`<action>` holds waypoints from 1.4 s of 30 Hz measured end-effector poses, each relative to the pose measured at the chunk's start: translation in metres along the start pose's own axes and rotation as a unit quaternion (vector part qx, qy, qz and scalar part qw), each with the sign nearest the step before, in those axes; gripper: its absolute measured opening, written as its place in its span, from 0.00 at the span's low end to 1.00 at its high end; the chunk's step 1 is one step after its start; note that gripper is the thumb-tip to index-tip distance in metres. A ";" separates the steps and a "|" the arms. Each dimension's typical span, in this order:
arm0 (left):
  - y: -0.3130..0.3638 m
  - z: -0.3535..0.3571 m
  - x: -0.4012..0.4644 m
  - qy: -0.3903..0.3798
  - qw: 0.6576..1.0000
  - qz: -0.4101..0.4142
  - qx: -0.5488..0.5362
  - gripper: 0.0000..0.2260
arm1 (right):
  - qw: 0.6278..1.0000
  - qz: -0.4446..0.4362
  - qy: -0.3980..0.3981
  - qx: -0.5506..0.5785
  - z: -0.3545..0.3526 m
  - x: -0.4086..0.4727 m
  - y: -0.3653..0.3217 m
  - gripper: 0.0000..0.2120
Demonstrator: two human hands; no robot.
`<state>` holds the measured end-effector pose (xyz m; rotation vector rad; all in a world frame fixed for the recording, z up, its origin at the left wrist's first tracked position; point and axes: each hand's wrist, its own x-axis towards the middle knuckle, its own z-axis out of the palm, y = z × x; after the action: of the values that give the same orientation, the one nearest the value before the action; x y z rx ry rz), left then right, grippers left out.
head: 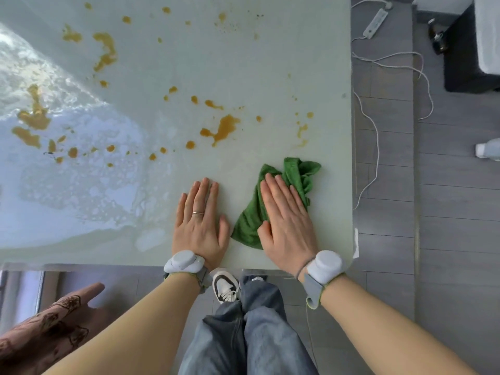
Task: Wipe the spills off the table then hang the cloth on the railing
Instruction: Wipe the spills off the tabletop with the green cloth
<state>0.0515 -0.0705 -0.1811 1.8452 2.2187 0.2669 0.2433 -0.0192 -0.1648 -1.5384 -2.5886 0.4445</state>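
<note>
A crumpled green cloth [300, 174] lies near the front right of the pale glossy table [243, 63]. My right hand [285, 215] presses flat on top of it, fingers together and extended, not gripping. Beside it, my left hand [200, 220] rests flat on the bare tabletop with its fingers slightly apart and a ring on one finger. Orange-brown spills dot the table: a large blotch [224, 127] just beyond the cloth, more [105, 50] at the far left, and others [33, 117] at the left edge. No railing is in view.
Another person's hand [54, 320] with dark henna patterns points in from the bottom left. White cables [376, 136] and a power strip [376, 23] lie on the grey floor to the right of the table. A black stand [460, 63] is at the far right.
</note>
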 end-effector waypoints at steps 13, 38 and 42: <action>-0.001 0.005 0.004 0.036 0.999 -0.003 -0.022 0.27 | 0.990 0.112 0.044 -0.079 0.025 0.036 -0.014 0.34; -0.001 0.004 0.005 0.065 0.997 -0.004 -0.034 0.26 | 0.971 -0.224 -0.045 -0.066 0.017 0.049 0.010 0.32; -0.001 0.003 0.004 0.063 0.997 -0.009 -0.034 0.26 | 0.972 -0.221 -0.028 -0.074 0.007 0.103 0.033 0.32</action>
<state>0.0503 -0.0666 -0.1845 1.8190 2.2764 0.4629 0.2192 0.0839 -0.1879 -0.9391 -2.9475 0.2564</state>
